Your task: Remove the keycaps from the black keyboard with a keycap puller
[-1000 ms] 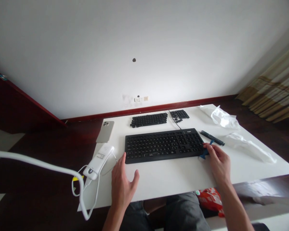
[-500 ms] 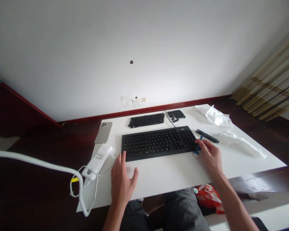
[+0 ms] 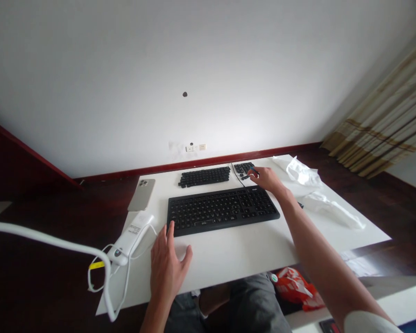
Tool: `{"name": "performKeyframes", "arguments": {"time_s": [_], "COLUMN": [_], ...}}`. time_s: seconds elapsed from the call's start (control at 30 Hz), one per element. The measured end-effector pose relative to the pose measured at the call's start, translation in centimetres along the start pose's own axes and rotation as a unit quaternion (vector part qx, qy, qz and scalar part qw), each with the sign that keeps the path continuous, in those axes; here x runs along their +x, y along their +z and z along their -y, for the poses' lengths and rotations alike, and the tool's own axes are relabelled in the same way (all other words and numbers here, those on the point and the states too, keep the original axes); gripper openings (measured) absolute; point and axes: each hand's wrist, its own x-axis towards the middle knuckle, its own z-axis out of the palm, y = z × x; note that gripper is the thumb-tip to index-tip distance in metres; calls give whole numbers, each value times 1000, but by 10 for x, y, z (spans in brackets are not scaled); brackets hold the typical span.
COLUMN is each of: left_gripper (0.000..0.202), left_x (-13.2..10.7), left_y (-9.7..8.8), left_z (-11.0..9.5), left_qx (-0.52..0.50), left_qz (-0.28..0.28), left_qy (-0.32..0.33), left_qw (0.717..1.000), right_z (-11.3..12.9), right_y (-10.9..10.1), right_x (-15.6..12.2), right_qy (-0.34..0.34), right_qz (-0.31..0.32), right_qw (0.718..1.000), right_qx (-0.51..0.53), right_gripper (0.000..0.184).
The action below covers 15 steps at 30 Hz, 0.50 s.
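– Where is the right hand [image 3: 267,178]?

– Stretched out over the far edge of the worktop [image 3: 249,249], past the back right corner of the black keyboard [image 3: 222,210]. Its fingertips sit on the small group of loose keycaps [image 3: 243,169] lying near that far edge. A small blue tool [image 3: 253,170] shows at the fingertips; the fingers are curled narrow around it, pinching it.

– And the left hand [image 3: 166,268]?

– Flat on the worktop near the front edge, just in front of the keyboard's front left corner. Fingers spread wide, holding nothing, with one fingertip touching or nearly touching the keyboard's rim; I cannot tell which.

– What else lies up there?

– A longer block of loose keycaps [image 3: 204,176] lies along the far edge, left of the small group, behind the keyboard. A thin black cable [image 3: 237,173] runs between the two groups toward the keyboard.

– The left side?

– A phone [image 3: 142,194] lies face down near the far left corner. Closer to the front, at the left edge, sits a white power bank [image 3: 130,238] with a white cable [image 3: 100,273] looping off the edge.

– The right side?

– Crumpled clear plastic wrapping [image 3: 307,178] lies near the far right corner, with another strip trailing toward the right edge. Something dark lies just behind the right forearm, mostly hidden.
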Motion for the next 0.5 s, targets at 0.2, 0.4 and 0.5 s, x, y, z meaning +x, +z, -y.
{"name": "performKeyframes", "arguments": {"time_s": [0.2, 0.4, 0.5], "left_gripper": [79, 77, 77], "left_x": [1, 2, 2], "left_y": [1, 3, 3], "left_z": [-1, -2, -2], "left_qx": [13, 25, 30], "left_qz": [0, 1, 1], "left_qy": [-8, -8, -6], "left_qw": [1000, 1000, 1000], "right_z": [-20, -20, -24], "right_y": [22, 27, 28], "right_x": [10, 0, 1], "right_qy": [-11, 29, 38], "right_qz": [21, 3, 12], "right_qw": [1000, 999, 999], "right_qx": [19, 19, 8], "right_gripper": [27, 29, 27]}}
